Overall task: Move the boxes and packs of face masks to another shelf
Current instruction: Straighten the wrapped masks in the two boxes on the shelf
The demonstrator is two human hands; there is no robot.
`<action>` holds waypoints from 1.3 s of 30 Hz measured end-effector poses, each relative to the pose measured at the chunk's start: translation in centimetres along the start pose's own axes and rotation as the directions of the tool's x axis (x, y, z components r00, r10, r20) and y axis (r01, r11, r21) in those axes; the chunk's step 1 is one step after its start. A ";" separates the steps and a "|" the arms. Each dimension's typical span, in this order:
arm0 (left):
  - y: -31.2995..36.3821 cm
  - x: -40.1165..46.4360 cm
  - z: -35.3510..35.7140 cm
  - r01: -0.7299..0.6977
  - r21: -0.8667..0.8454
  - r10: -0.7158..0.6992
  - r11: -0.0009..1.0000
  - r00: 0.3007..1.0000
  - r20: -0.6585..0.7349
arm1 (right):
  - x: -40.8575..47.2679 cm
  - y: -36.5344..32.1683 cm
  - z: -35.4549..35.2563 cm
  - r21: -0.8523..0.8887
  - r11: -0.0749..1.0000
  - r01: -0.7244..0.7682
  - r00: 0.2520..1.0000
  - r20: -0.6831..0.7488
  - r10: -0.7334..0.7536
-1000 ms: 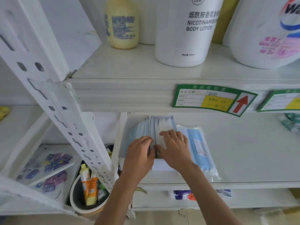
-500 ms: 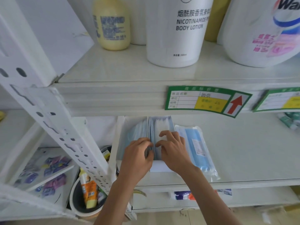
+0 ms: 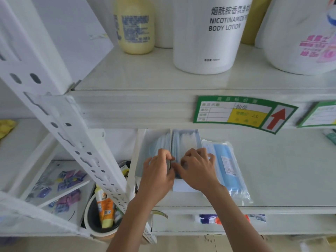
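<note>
So we've got both arms reaching up onto the middle shelf [image 3: 272, 179], wrists close together. Our left hand [image 3: 157, 171] has its fingers curled over the edge of the left box [image 3: 145, 151], and our right hand [image 3: 197, 170] grips the right box [image 3: 185, 140]. A mask pack [image 3: 229, 166] lies just right of them.

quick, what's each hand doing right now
Left hand: fingers curled on the left mask box.
Right hand: fingers curled on the right mask box.
</note>
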State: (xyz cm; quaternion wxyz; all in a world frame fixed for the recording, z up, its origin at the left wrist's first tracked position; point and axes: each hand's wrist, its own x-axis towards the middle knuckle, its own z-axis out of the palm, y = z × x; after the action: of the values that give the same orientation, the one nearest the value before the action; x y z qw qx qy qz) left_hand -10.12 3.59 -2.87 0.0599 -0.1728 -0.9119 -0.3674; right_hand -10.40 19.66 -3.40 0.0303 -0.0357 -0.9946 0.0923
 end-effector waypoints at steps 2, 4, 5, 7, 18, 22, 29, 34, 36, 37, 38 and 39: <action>0.0 0.1 0.2 -0.001 0.008 0.001 1.000 1.000 0.000 | 0.0 0.0 0.1 0.010 1.000 -0.006 1.000 0.008 0.006; 0.0 0.3 0.2 -0.010 0.027 0.009 1.000 1.000 0.013 | 0.1 -0.1 0.0 0.051 0.999 -0.019 1.000 0.021 0.018; 0.1 0.3 0.1 -0.024 0.040 0.023 0.999 0.999 0.025 | 0.1 -0.1 -0.1 0.077 0.997 -0.031 0.999 0.024 0.029; 0.2 0.1 0.0 -0.089 0.081 0.085 0.993 0.995 0.058 | 0.2 0.1 -0.3 0.163 0.984 -0.072 0.997 0.025 0.069; 2.9 -0.7 0.1 -0.118 -0.175 0.085 0.977 0.979 -0.187 | 0.9 -2.8 -6.2 0.741 0.672 0.001 0.983 -0.123 0.133; 2.5 -0.3 -1.4 -0.090 -0.195 -0.027 0.977 0.851 -0.525 | 1.0 -5.4 -7.0 0.868 0.491 0.077 0.997 -0.063 -0.044; 0.1 -0.7 -1.6 0.180 -0.150 -0.229 0.972 0.868 -0.441 | 0.0 -5.4 -2.8 0.335 0.885 0.324 0.944 -0.051 -0.326; 0.3 0.2 -2.2 0.203 -0.160 -0.254 0.966 0.856 -0.451 | -0.9 -4.9 -0.9 0.146 0.925 0.349 0.934 0.022 -0.356; 0.5 0.5 -2.3 0.178 -0.169 -0.237 0.970 0.854 -0.463 | -0.9 -5.0 -0.8 0.104 0.936 0.337 0.940 0.028 -0.341; 0.5 0.5 -2.2 0.157 -0.172 -0.220 0.972 0.864 -0.452 | -1.0 -5.1 -0.7 0.098 0.939 0.330 0.942 0.021 -0.334; 0.5 0.4 -2.1 0.135 -0.172 -0.198 0.976 0.881 -0.429 | -1.0 -5.1 -0.7 0.102 0.940 0.326 0.945 0.007 -0.328; 0.4 0.4 -1.9 0.122 -0.168 -0.180 0.978 0.902 -0.392 | -1.0 -5.2 -0.7 0.111 0.940 0.322 0.946 -0.005 -0.324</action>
State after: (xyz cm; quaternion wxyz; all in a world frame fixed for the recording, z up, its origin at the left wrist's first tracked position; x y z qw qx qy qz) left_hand -10.35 2.65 -1.18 0.2066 -0.0256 -0.8622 -0.4617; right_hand -9.67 14.64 -1.75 0.0405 0.1302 -0.9806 0.1409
